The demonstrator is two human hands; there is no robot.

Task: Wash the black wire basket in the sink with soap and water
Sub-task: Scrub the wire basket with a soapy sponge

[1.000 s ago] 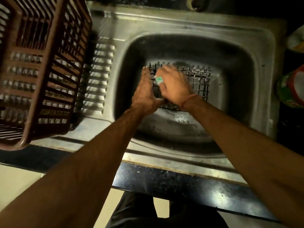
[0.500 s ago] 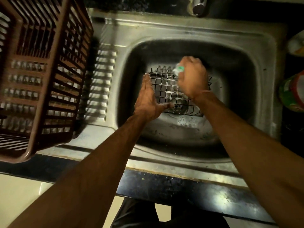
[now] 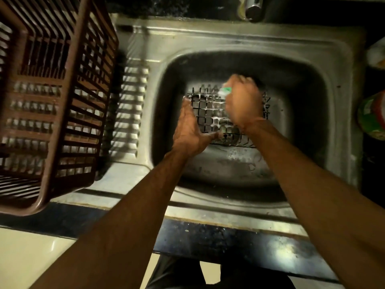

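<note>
A black wire basket [image 3: 208, 113] with a square grid lies in the steel sink [image 3: 308, 65], white suds clinging to its wires. My left hand [image 3: 190, 130] holds its left edge, fingers along the side and thumb hooked under the near rim. My right hand [image 3: 243, 103] is closed around a green scrub pad [image 3: 226, 91] and presses it on the basket's far part, hiding the basket's middle. The right hand is motion-blurred.
A large brown plastic slatted basket [image 3: 52, 101] stands on the drainboard at the left. The tap [image 3: 252, 7] sits above the sink's far rim. A green and red container [image 3: 373, 115] stands at the right edge. The dark counter edge [image 3: 229, 240] runs along the near side.
My right hand with the green pad moved from the basket's near left part up to its far edge, then shifted slightly toward the middle. My left hand kept its hold on the left edge.
</note>
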